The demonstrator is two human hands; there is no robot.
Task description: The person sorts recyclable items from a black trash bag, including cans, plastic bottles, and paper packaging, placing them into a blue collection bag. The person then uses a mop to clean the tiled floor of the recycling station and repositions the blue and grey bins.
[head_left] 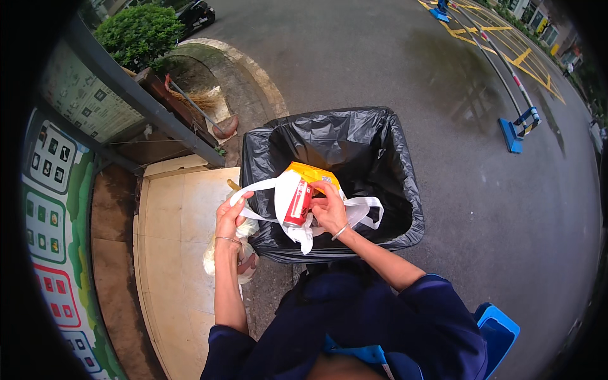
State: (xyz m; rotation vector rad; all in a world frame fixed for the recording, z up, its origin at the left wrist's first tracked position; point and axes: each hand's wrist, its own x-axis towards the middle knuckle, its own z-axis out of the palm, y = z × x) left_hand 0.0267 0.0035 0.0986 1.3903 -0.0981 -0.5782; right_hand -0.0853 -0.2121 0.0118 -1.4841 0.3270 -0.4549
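Note:
My left hand [228, 218] is closed on the looped white handle of a yellow-and-white carrier bag [311, 172]. The handle stretches from my fingers across to the bag. My right hand [330, 210] grips a red-and-white drink can [297, 204], its fingers on the can's right side. The can is tilted and lies against the bag's white part; I cannot tell whether it is inside. Another white handle loop [372, 211] hangs out to the right of my right wrist. All this is over the mouth of a large bin lined with a black plastic liner [408, 196].
Tied, filled white plastic bags [218, 256] lie left of the bin on a beige tiled ledge [171, 253]. A broom [196, 98] rests behind, by a dark post [139, 88]. A sign board [54, 221] stands far left. A barrier with blue feet [512, 135] stands right; a blue container [497, 332] is lower right.

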